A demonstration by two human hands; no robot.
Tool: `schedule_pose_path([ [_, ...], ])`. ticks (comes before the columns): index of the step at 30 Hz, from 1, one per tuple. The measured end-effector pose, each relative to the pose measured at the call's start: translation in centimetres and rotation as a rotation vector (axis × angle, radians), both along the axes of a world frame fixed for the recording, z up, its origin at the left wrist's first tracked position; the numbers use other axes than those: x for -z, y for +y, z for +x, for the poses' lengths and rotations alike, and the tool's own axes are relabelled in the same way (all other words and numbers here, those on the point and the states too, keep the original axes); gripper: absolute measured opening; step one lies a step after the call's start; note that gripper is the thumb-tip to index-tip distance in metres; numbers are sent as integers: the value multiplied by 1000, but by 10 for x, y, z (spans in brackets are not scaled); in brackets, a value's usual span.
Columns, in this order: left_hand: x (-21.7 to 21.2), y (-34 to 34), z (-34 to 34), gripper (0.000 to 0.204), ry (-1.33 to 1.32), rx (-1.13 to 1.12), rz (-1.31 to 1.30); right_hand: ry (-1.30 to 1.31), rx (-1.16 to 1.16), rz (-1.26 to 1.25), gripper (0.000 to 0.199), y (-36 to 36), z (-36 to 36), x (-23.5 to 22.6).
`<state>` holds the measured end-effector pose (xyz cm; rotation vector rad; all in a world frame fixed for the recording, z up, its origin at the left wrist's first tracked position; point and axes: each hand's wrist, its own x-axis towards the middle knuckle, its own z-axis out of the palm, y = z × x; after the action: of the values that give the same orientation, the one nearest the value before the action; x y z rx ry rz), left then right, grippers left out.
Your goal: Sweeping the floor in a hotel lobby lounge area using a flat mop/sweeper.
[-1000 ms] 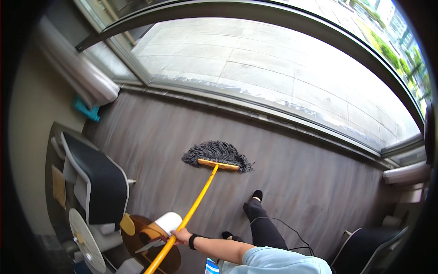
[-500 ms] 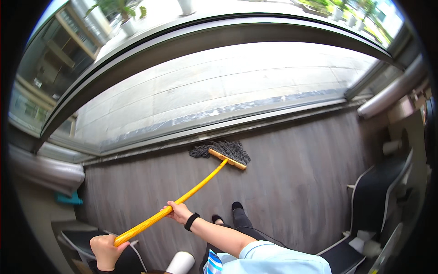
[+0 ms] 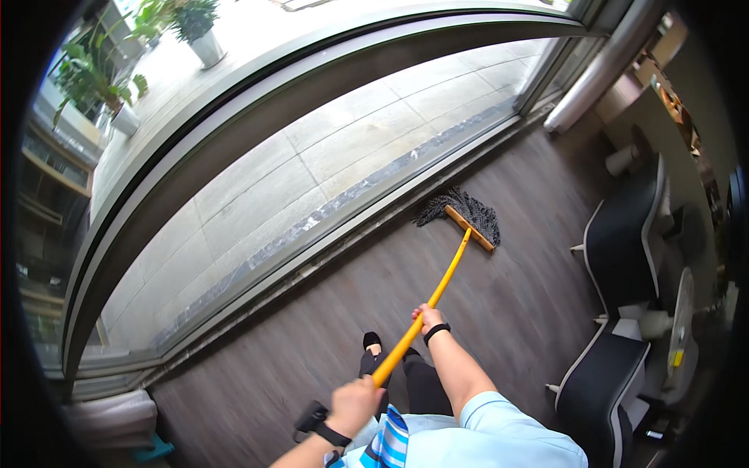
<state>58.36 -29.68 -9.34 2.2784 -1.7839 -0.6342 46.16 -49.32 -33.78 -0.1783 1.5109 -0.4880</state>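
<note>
1. I see a mop with a long yellow handle, slanting up and to the right from the lower middle.
2. Its dark stringy head, on a yellow bar, lies flat on the grey-brown floor, close to the window track.

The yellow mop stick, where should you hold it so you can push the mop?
Grip the yellow mop stick along its near, upper part, from above with two spread hands. It slants up from the mop head on the floor, as the left hand and right hand show.
</note>
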Motion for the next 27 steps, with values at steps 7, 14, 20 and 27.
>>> schedule_pose_path([
  [7,-46,39,56,29,138,-258,307,-161,-255,222,18,54,57,-18],
  [14,-120,50,98,20,364,-476,574,-436,-231,507,13,120,116,-69],
  [20,-103,-26,77,21,375,-421,476,-436,-361,677,16,110,110,-17],
  [27,-100,-140,37,22,375,-363,402,-554,-193,665,13,-38,63,-27],
])
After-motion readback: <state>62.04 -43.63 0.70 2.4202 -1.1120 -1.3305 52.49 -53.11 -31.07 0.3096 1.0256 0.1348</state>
